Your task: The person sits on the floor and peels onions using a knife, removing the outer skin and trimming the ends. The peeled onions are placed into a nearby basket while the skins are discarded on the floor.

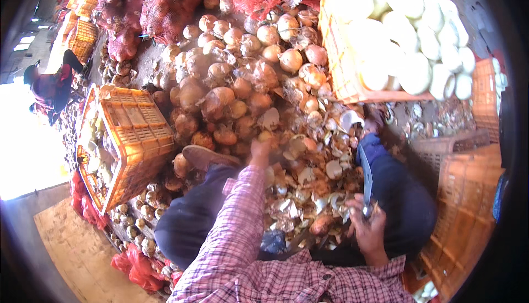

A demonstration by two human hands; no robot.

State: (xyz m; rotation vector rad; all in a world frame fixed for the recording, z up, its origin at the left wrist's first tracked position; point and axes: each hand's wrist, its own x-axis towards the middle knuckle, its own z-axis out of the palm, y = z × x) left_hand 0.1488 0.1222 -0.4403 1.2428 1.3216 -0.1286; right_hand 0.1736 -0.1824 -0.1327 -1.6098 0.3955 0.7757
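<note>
My right hand (368, 227) grips a knife (366, 175) by its handle, with the blade pointing away from me above my right leg. My left hand (260, 151) reaches out to the near edge of a heap of unpeeled onions (219, 100). Its fingers are blurred among the onions, so whether they hold one cannot be told. Between my legs lies a litter of onion skins and cut pieces (306, 175). A whole brown onion (322, 223) rests in the scraps close to me.
An orange crate (351, 95) heaped with peeled white onions stands ahead right. Another orange crate (140, 125) holds scraps at left. Red mesh sacks (173, 5) lie at the back. More orange crates (463, 195) flank my right side. A person (51, 88) sits far left.
</note>
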